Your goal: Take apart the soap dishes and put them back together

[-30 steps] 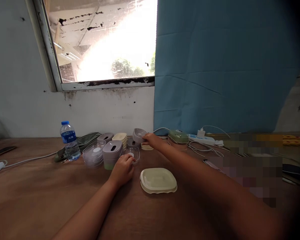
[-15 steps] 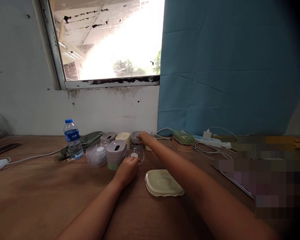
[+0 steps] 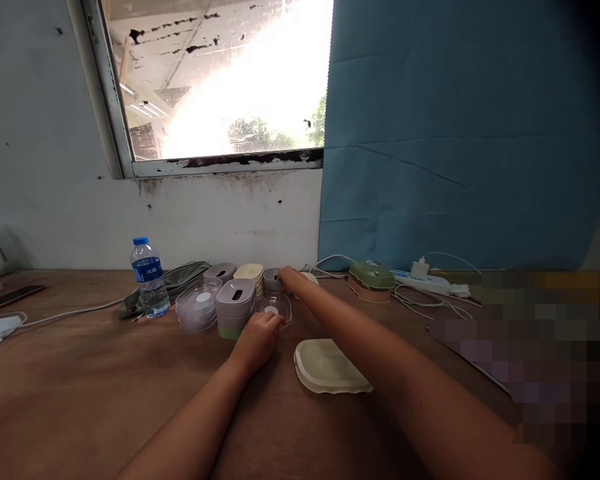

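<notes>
My left hand [image 3: 258, 339] has its fingers closed at the near edge of a clear plastic box [image 3: 282, 308] with a white round label. Farther back, my right hand [image 3: 291, 280] grips the right side of a lilac box [image 3: 271, 279]; its fingertips are partly hidden. Left of the clear box stands a stack of lilac boxes [image 3: 235, 300] with a dark slot on top and a green base. Behind it are a stack of cream trays [image 3: 250, 271] and another lilac box [image 3: 220, 272]. Several clear lids or trays [image 3: 196, 308] are piled to the left.
A pale green lid-like piece [image 3: 325, 367] lies under my right forearm. A water bottle [image 3: 150, 277] and grey-green pouch [image 3: 183, 277] stand left. Toward the right are a green-and-tan box [image 3: 371, 280], a power strip [image 3: 425, 283] and loose cables. A phone [image 3: 10, 299] lies far left.
My right hand and the lilac box have come down slightly, showing a cream piece behind my wrist. My left hand stays at the clear box. The whole view has shifted a little.
</notes>
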`<state>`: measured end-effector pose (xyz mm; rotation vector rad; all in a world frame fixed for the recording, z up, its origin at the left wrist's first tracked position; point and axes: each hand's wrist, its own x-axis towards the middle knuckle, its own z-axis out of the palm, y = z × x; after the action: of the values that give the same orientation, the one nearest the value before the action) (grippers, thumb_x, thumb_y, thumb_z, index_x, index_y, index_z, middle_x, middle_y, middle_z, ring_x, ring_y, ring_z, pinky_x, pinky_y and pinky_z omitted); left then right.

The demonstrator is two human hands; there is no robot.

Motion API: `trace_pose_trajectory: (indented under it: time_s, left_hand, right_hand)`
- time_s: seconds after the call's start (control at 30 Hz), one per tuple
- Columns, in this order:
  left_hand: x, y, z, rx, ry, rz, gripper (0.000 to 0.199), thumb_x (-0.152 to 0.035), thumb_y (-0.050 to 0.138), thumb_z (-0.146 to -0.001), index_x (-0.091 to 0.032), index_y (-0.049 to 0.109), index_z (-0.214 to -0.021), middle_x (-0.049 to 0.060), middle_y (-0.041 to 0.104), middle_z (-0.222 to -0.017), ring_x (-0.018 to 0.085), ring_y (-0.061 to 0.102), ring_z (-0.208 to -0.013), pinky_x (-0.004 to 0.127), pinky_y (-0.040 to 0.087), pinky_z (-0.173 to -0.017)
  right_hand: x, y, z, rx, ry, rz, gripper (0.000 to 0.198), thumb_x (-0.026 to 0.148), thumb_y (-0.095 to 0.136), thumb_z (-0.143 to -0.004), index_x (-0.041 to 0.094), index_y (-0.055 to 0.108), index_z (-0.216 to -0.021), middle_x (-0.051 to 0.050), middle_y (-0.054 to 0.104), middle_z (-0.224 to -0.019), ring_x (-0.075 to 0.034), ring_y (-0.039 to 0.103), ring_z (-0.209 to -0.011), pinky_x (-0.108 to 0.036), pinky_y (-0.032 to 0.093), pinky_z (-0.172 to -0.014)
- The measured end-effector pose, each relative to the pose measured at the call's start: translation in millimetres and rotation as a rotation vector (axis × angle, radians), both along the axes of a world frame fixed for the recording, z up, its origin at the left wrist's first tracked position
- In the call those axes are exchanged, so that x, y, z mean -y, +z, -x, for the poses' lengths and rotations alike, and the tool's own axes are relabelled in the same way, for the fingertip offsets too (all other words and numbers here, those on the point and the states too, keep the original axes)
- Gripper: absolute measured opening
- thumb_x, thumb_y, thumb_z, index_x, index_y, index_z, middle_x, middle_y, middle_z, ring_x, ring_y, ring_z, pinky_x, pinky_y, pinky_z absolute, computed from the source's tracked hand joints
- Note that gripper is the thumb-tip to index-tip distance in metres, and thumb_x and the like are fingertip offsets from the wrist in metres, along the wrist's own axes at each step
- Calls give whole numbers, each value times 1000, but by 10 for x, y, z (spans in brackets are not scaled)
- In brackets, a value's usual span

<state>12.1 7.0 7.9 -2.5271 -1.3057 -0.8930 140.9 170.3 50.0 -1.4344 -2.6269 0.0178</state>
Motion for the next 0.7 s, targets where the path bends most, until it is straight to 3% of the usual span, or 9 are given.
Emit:
trace_pose_trajectory:
  time_s: [0.23,0.7]
  left_hand:
    - [-12,-9,-1,-3,-1,-5,22,-8,40,-80,-17,57,-90,6,62,-87,18,55,-81,30,43,-74]
    - [-10,-22,9,32,-31,-2,24,-7,41,-78,-19,56,-91,6,60,-90,18,55,-84,31,43,-76]
  right_hand:
    - [0,11,27,142,-77,49,28,29,49,-85,14,52,-108,-6,54,-108,-20,56,-92,-38,48,-77]
    - [191,137,-19,99,-2,-91,26,29,48,-85,15,51,-108,-6,54,-109,-19,55,-92,-37,47,-77]
